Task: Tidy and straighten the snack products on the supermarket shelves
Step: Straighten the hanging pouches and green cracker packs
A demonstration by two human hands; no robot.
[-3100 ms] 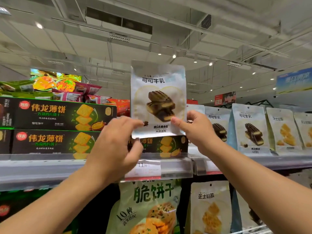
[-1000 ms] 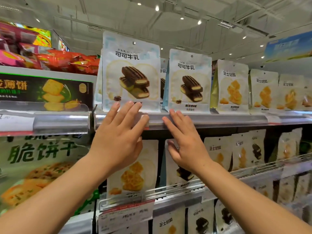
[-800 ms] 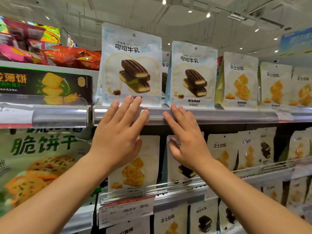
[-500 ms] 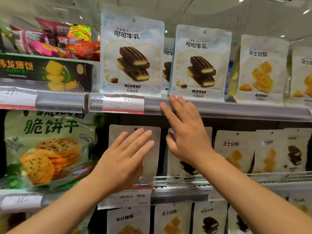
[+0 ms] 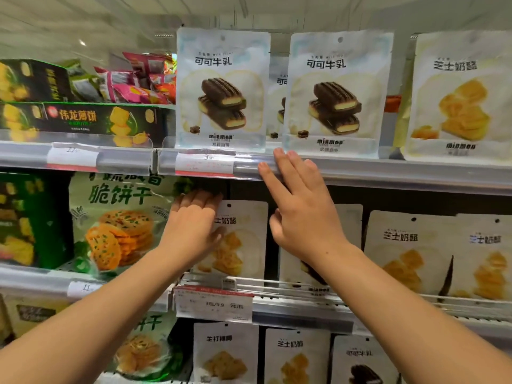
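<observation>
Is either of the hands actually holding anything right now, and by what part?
Nothing is gripped. The left hand lies open against the cheese pouch near its top-left corner; the right hand touches the shelf rail.

Pale ceiling with a small lamp above metal shelving

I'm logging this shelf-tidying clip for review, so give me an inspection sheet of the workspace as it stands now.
Surface: top shelf rail with price tag; wire-fronted middle shelf below.
Job's things: two cocoa-milk pouches upright and facing forward on the top shelf; cheese pouch upright on the middle shelf.
Clutter: loose pink and red snack bags piled behind the green biscuit boxes.
Grippers: left hand flat on the cheese pouch, holding nothing; right hand open, fingertips at the top rail.
Cables: nothing seen.
Surroundings: ceiling above, blurred.
</observation>
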